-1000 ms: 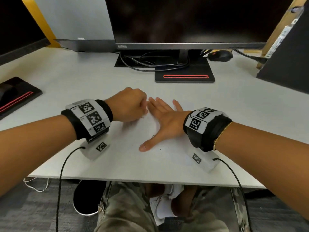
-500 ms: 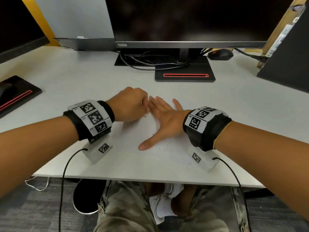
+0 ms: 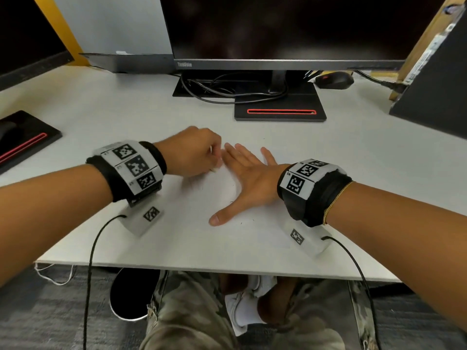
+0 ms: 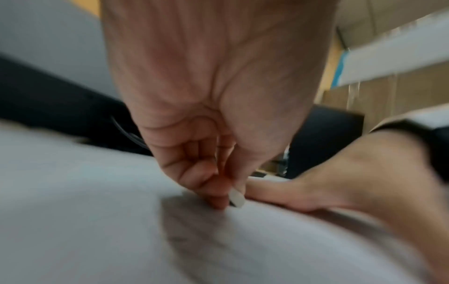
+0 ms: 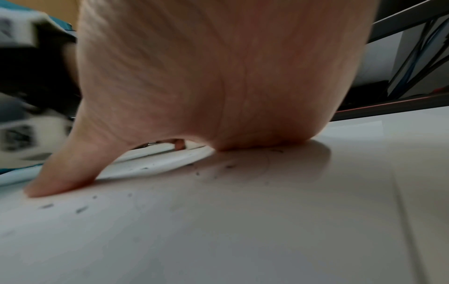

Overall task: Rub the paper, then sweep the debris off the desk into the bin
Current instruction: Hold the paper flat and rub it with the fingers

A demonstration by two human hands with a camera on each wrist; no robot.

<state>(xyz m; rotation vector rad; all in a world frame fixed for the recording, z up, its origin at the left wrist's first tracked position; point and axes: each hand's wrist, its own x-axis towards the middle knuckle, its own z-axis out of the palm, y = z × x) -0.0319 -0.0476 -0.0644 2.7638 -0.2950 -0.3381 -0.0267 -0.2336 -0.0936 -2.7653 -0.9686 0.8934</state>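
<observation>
On the bench (image 3: 328,157) in the head view, the right hand (image 3: 249,178) lay flat on the paper (image 3: 202,205), just right of the left hand (image 3: 194,152).

In the left wrist view, the left grip pinched a white eraser (image 4: 237,198), tip on the paper.

In the right wrist view, dark debris (image 5: 81,209) lay near the thumb.

The left hand (image 3: 193,154) closed over the eraser (image 4: 237,198), so only a pale tip showed below the fingers; its full shape could not be told. The left wrist view was smeared with motion blur, and the marks on the paper (image 4: 243,240) there were unreadable. The right hand (image 3: 249,178) covered part of the paper beneath it, and its fingers were hidden behind the palm in the right wrist view (only one fingertip showed through the gap). The debris (image 5: 81,209) was too small to count. The bin (image 3: 126,296) sat under the desk (image 3: 126,117), mostly hidden by the desk edge and a leg.
</observation>
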